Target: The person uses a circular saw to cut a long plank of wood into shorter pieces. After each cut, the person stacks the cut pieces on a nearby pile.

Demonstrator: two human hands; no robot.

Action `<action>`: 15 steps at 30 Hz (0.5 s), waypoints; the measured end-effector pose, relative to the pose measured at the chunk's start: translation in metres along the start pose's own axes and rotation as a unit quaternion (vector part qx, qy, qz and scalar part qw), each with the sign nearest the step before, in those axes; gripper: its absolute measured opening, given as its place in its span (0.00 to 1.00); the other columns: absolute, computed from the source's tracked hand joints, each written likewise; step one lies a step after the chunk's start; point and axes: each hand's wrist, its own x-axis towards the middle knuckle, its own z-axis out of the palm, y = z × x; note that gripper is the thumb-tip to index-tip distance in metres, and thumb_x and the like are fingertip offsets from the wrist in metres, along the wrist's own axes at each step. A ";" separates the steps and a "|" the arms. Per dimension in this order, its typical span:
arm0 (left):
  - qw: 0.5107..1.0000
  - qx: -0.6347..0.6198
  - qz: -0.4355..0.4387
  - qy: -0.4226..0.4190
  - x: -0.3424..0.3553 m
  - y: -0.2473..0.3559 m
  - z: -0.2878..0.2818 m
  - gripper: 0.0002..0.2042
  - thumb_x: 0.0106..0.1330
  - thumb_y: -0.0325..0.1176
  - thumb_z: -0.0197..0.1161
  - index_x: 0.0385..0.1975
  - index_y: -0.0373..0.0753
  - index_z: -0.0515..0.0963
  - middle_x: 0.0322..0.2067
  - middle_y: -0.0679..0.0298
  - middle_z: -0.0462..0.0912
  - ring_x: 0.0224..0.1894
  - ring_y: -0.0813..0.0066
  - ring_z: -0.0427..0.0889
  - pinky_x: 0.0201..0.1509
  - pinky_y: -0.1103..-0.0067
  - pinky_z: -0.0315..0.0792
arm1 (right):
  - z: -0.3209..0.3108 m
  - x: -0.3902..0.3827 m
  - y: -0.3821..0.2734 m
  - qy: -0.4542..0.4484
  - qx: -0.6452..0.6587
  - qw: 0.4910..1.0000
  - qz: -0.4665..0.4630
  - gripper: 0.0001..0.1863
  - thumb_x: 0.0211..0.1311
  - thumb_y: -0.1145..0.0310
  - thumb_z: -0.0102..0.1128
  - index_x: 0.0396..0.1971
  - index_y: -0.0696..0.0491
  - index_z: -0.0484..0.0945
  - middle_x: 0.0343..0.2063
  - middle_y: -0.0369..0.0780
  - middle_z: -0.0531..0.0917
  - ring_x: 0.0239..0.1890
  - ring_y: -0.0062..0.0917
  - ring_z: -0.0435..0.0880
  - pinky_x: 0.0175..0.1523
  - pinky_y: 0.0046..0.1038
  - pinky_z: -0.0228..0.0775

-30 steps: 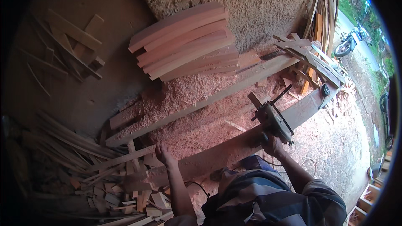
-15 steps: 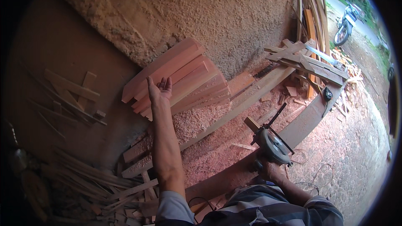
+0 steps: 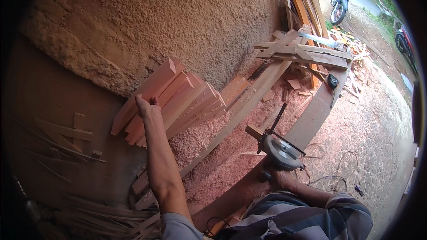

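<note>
A fanned stack of reddish planks (image 3: 178,100) leans against the rough wall on the left. My left hand (image 3: 148,106) is at the near planks, its fingers curled in and closed at a plank (image 3: 144,93); the fingertips are partly hidden. A handheld circular saw (image 3: 283,152) with a round blade and a dark guide bar sits on a long wide board (image 3: 309,122). Behind it, my right hand (image 3: 284,180) is wrapped round the saw's handle, which is mostly hidden.
Pink sawdust (image 3: 209,173) covers the ground around a long beam (image 3: 231,129). Crossed timber offcuts (image 3: 298,53), a handsaw (image 3: 320,40) and a tape measure (image 3: 332,81) lie at the far right. Upright boards (image 3: 307,0) lean on the wall; a motorcycle (image 3: 340,2) stands outside.
My left hand has gone from open with fingers apart to curled at the planks. The whole view has turned and shifted; my right hand stays on the circular saw.
</note>
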 end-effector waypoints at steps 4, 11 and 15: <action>0.988 -0.100 0.031 -0.111 -0.004 0.008 -0.028 0.24 0.66 0.35 0.61 0.59 0.34 0.68 0.52 0.54 0.75 0.50 0.58 0.81 0.53 0.62 0.84 | 0.010 0.000 0.011 -0.014 0.020 1.000 -0.011 0.34 0.43 0.71 0.66 0.57 0.56 0.74 0.48 0.59 0.79 0.53 0.58 0.79 0.57 0.53 0.72; 0.953 -0.153 0.088 -0.246 -0.030 -0.012 -0.113 0.23 0.67 0.32 0.60 0.61 0.36 0.68 0.55 0.55 0.75 0.56 0.61 0.78 0.59 0.62 0.82 | 0.018 -0.001 0.010 -0.019 0.051 0.998 0.037 0.24 0.61 0.63 0.64 0.56 0.56 0.76 0.49 0.59 0.79 0.56 0.59 0.76 0.61 0.54 0.67; 0.933 -0.120 0.168 -0.297 -0.072 -0.028 -0.225 0.23 0.68 0.38 0.59 0.61 0.39 0.68 0.57 0.59 0.74 0.59 0.64 0.76 0.64 0.63 0.75 | 0.021 0.001 0.007 -0.036 0.018 0.997 0.063 0.22 0.68 0.60 0.59 0.56 0.57 0.75 0.44 0.61 0.82 0.51 0.60 0.80 0.55 0.53 0.73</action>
